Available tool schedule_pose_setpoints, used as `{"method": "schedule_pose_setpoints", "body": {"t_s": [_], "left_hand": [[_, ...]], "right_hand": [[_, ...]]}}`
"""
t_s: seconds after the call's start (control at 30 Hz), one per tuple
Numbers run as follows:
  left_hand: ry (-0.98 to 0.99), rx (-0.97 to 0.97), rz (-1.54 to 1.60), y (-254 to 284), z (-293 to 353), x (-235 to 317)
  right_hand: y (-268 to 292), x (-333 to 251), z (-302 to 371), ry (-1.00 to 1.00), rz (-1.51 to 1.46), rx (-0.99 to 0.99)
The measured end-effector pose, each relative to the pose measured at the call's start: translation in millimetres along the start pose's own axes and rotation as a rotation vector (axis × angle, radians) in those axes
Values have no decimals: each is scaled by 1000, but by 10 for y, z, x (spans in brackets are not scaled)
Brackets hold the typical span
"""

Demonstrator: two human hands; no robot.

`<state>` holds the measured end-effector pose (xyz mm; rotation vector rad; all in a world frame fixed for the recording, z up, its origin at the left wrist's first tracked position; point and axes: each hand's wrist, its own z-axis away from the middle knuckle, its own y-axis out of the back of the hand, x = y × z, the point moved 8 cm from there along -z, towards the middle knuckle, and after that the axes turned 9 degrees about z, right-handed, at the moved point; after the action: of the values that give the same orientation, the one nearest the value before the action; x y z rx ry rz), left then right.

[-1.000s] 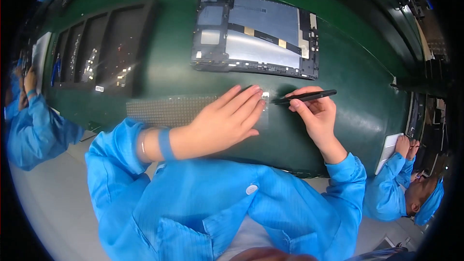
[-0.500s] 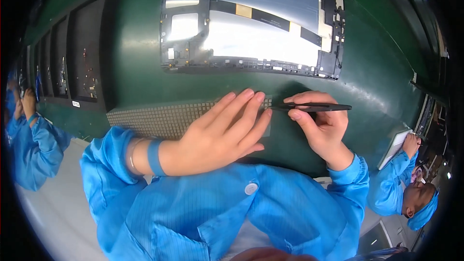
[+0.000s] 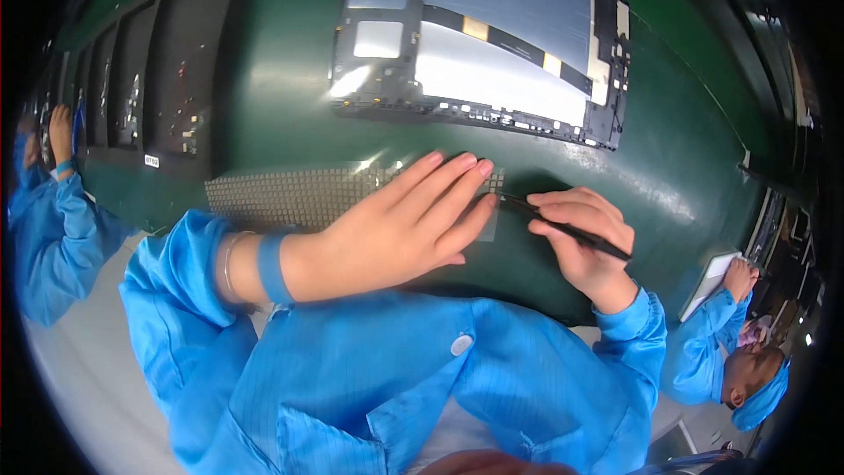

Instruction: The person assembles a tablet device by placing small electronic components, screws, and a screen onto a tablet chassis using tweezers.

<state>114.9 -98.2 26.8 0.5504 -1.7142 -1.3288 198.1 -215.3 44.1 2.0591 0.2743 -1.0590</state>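
Head view: a clear sheet (image 3: 290, 197) of small brownish squares lies on the green bench (image 3: 286, 114), its long axis running left to right; the left hand (image 3: 409, 222) rests across it, fingers slightly apart; the right hand (image 3: 587, 242) clamps black tweezers (image 3: 576, 233) between its fingers, pointing left and away, tips at the sheet's right end.

Black tweezers (image 3: 587, 238), brown-gridded sheet (image 3: 286, 198), silver-and-black panel (image 3: 497, 79) with gold patches (image 3: 475, 28), green tabletop (image 3: 286, 97), blue sleeves (image 3: 631, 339).
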Motion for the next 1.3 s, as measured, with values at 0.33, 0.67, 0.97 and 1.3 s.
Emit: {"method": "schedule_pose_setpoints", "body": {"t_s": [0.33, 0.67, 0.97, 1.3], "left_hand": [[34, -22, 170, 17, 156, -166], [-45, 57, 160, -123, 46, 30], [-10, 42, 95, -110, 302, -47], [-74, 50, 51, 212, 470, -138]], "right_hand": [[-282, 204, -689, -314, -331, 93], [-401, 181, -759, -269, -221, 89], [-381, 182, -692, -219, -143, 97], [-121, 179, -243, -226, -192, 71]]}}
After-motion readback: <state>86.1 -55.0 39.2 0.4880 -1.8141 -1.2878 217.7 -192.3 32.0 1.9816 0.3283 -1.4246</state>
